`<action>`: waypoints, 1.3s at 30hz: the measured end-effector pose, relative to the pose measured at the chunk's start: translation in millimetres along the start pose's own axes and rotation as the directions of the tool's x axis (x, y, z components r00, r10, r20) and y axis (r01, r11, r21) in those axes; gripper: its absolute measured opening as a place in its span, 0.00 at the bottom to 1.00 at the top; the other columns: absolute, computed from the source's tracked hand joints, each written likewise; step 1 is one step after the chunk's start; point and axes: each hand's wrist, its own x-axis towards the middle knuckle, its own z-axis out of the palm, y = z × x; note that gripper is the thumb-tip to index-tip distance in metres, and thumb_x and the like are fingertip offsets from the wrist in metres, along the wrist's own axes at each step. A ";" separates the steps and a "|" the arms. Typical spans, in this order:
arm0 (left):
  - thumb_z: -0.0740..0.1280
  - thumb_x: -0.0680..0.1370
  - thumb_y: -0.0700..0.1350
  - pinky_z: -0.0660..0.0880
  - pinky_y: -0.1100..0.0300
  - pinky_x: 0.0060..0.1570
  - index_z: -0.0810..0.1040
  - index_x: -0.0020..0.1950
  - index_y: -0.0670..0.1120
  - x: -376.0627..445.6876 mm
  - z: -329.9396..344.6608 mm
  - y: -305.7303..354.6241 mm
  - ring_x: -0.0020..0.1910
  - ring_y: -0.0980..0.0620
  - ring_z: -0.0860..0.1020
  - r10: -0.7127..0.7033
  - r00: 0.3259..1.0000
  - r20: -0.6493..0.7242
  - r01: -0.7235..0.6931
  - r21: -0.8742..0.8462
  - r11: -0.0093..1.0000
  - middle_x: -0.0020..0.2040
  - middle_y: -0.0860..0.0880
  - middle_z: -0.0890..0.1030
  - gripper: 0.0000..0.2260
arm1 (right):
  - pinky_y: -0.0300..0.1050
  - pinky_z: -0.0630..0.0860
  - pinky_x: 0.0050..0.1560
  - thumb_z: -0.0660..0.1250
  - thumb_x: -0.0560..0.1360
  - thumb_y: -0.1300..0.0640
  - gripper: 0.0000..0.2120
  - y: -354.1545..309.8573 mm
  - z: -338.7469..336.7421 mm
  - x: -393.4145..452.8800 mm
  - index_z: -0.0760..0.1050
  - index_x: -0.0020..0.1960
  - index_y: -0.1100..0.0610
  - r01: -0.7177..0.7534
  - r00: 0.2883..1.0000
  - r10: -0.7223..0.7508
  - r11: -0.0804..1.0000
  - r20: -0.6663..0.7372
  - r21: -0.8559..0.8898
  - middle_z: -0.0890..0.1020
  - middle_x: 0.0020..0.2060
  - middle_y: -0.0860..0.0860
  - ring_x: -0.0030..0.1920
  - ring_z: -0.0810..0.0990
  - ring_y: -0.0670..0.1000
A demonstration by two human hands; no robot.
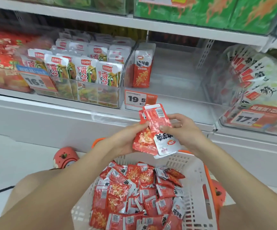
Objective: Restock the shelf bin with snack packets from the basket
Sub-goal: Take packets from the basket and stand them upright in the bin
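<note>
A white plastic basket (pixel 194 166) with orange handles sits low in front of me, full of several red and silver snack packets (pixel 134 193). Above it I hold a small bunch of the same packets (pixel 154 130). My left hand (pixel 126 138) grips the bunch from the left and below. My right hand (pixel 182 128) pinches it from the right. The clear shelf bin (pixel 176 100) behind the 19.5 price tag holds one upright red packet (pixel 142 68) at its left side; the rest of it is bare.
Left of that bin stands a clear bin of green and white packets (pixel 88 72) with a 16.8 tag. At the right is a bin of white and red packets (pixel 254 83) tagged 17.8. Green packs fill the shelf above. Red slippers (pixel 66 156) show beside the basket.
</note>
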 end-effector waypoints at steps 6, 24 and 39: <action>0.59 0.81 0.42 0.81 0.55 0.40 0.75 0.55 0.48 5.1 2.2 -1.5 0.40 0.51 0.84 0.087 0.993 -0.077 -0.096 -0.131 0.987 0.44 0.47 0.85 0.07 | 0.39 0.78 0.29 0.72 0.71 0.67 0.13 -11.0 -19.3 11.6 0.77 0.55 0.61 -0.106 0.994 0.103 0.991 0.035 0.079 0.84 0.41 0.55 0.32 0.83 0.48; 0.70 0.75 0.40 0.79 0.54 0.42 0.75 0.56 0.53 0.6 -3.3 -4.9 0.41 0.49 0.84 0.208 0.951 -0.227 -0.212 0.007 0.977 0.46 0.48 0.85 0.13 | 0.47 0.79 0.43 0.62 0.78 0.62 0.07 -7.0 -16.3 14.6 0.79 0.50 0.58 -0.111 0.994 0.111 0.990 0.015 0.086 0.84 0.43 0.54 0.38 0.82 0.50; 0.60 0.74 0.43 0.81 0.44 0.41 0.70 0.63 0.43 -18.5 -11.4 10.9 0.45 0.40 0.83 -0.202 0.967 0.156 0.231 -0.199 0.952 0.48 0.37 0.82 0.18 | 0.48 0.69 0.62 0.69 0.72 0.56 0.09 -8.3 -1.1 1.9 0.82 0.52 0.48 0.857 0.481 -0.813 0.357 0.329 -0.372 0.82 0.53 0.44 0.57 0.76 0.48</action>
